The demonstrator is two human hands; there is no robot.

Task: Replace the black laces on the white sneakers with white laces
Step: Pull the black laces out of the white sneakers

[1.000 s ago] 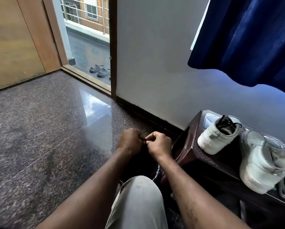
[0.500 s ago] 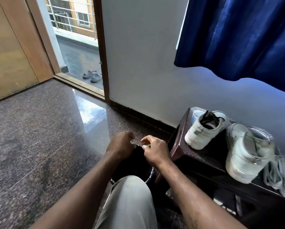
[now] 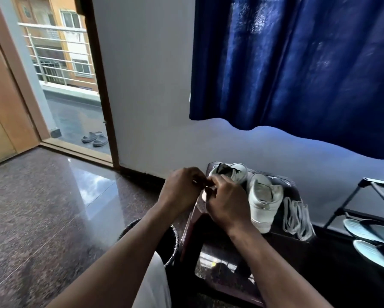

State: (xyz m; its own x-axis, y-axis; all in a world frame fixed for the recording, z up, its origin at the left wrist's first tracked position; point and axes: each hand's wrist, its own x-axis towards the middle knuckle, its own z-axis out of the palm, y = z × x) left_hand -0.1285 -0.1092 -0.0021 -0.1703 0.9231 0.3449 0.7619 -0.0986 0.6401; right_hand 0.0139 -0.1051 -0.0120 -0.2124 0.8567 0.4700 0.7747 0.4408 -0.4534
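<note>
Centrally, the left hand [image 3: 182, 190] and right hand [image 3: 227, 204] meet fingertip to fingertip, both pinching a thin dark strand [image 3: 200, 181] above the stool's [image 3: 190, 230] left edge. Behind them one white sneaker [image 3: 235, 172] carries black laces; the second sneaker [image 3: 264, 196] stands right of it, with white laces [image 3: 297, 216] just beside it.

Blue curtain [image 3: 297, 63] hangs above a dark stool [image 3: 190, 230]; grey sandals [image 3: 95, 137] lie outside

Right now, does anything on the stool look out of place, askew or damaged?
Nothing stands out. On the stool, the far sneaker has loose black lace; the near sneaker looks unlaced, with the white laces heaped beside it. The left hand and right hand pinch a small dark thing between them.
</note>
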